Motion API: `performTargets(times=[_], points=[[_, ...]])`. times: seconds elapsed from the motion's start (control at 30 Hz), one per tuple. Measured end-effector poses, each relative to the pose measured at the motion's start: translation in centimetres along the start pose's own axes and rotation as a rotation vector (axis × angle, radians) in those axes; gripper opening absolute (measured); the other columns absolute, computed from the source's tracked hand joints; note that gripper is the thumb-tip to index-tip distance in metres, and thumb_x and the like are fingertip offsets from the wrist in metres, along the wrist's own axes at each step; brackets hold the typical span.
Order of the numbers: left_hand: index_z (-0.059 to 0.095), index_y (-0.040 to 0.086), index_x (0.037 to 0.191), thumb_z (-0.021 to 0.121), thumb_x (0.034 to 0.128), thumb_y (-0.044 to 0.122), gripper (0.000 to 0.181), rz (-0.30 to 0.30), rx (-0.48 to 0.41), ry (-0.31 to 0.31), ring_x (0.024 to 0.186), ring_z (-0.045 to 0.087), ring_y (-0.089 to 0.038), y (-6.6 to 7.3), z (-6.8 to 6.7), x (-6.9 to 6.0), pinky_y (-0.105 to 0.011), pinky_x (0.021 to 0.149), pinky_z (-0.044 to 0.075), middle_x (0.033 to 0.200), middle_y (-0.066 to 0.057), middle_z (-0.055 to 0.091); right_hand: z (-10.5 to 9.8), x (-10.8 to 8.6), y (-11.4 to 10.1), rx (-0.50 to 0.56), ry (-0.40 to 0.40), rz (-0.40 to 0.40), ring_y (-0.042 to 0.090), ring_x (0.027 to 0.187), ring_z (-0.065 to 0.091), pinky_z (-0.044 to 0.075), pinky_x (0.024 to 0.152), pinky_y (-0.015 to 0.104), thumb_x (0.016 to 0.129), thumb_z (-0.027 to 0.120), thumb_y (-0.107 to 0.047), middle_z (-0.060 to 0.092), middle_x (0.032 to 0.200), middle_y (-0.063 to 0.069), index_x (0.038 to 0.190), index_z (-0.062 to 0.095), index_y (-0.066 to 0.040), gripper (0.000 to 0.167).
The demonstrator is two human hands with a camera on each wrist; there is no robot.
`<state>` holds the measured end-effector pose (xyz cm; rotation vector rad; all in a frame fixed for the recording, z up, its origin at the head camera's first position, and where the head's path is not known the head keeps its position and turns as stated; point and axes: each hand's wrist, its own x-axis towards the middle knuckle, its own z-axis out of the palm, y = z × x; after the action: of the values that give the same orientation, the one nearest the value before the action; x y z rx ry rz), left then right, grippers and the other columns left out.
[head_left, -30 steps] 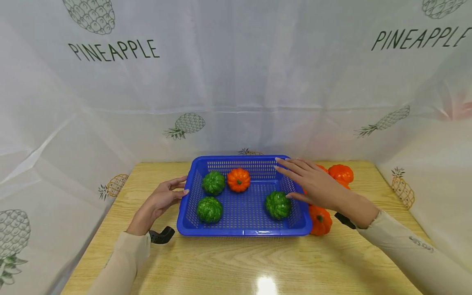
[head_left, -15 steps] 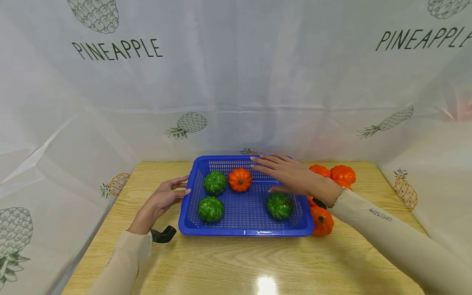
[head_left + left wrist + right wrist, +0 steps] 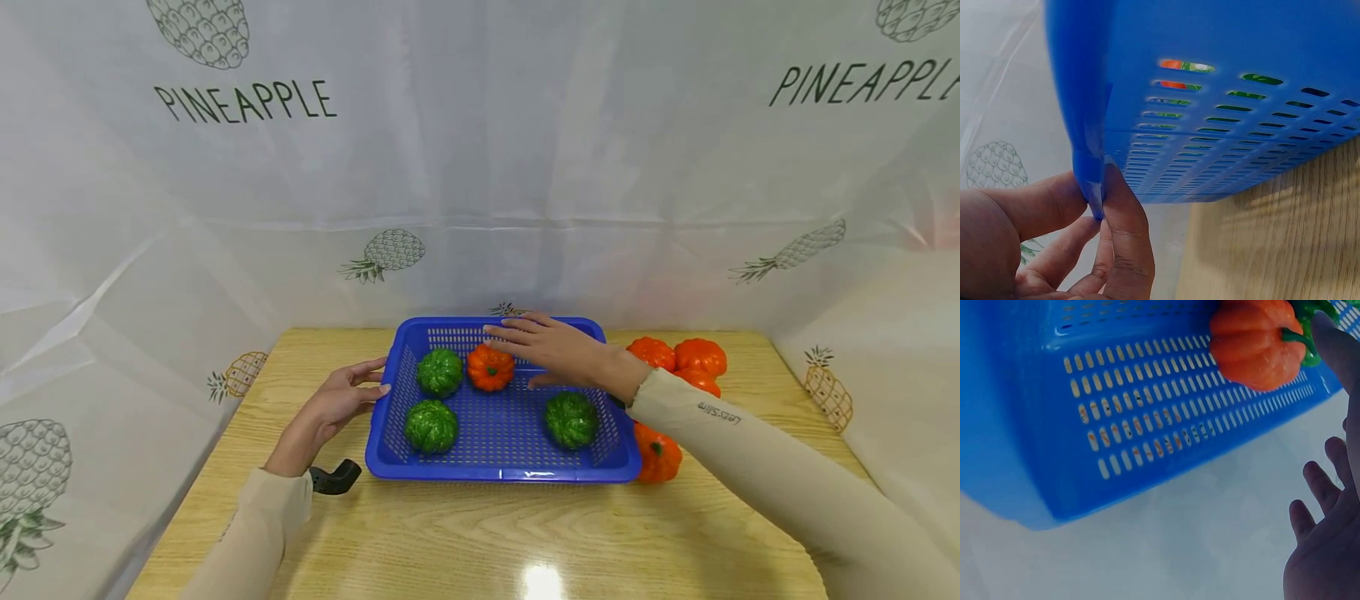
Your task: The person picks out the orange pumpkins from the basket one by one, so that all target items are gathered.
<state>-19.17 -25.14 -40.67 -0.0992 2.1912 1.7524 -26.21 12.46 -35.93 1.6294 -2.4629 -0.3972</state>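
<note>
A blue plastic basket (image 3: 502,473) holds one small orange pumpkin (image 3: 491,367) and three green pumpkins, one at back left (image 3: 440,372), one at front left and one at right. My left hand (image 3: 341,402) is at its left end; the left wrist view shows thumb and fingers pinching the basket's rim (image 3: 1088,169). Over the basket's back right part, my right hand (image 3: 562,352) reaches with spread fingers, the fingertips just by the orange pumpkin. In the right wrist view that pumpkin (image 3: 1257,344) lies beside the thumb, and the hand (image 3: 1335,537) holds nothing.
Several orange pumpkins (image 3: 701,357) lie on the wooden table (image 3: 420,542) right of the basket, one close by its front right corner (image 3: 657,454). A white curtain (image 3: 480,183) with pineapple prints hangs behind and at both sides.
My right hand has moved left across the basket, from its right end to near the orange pumpkin inside. My left hand has stayed at the left rim.
</note>
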Motion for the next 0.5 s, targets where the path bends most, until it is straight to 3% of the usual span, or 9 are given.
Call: performTargets(times=[0.5], points=[[0.034,0.005,0.166,0.058,0.1084,0.004,0.063,-0.010,0.007,0.011,0.100,0.069,-0.011,-0.1,0.1,0.2,-0.035,0.097,0.058,0.158,-0.029,0.039,1.3,3.3,-0.4,-0.031,-0.132,-0.044,0.032,0.158,0.031,0.028,0.128,0.051,0.089,0.084,-0.047,0.030,0.173,0.010,0.167,0.034,-0.012,0.099]])
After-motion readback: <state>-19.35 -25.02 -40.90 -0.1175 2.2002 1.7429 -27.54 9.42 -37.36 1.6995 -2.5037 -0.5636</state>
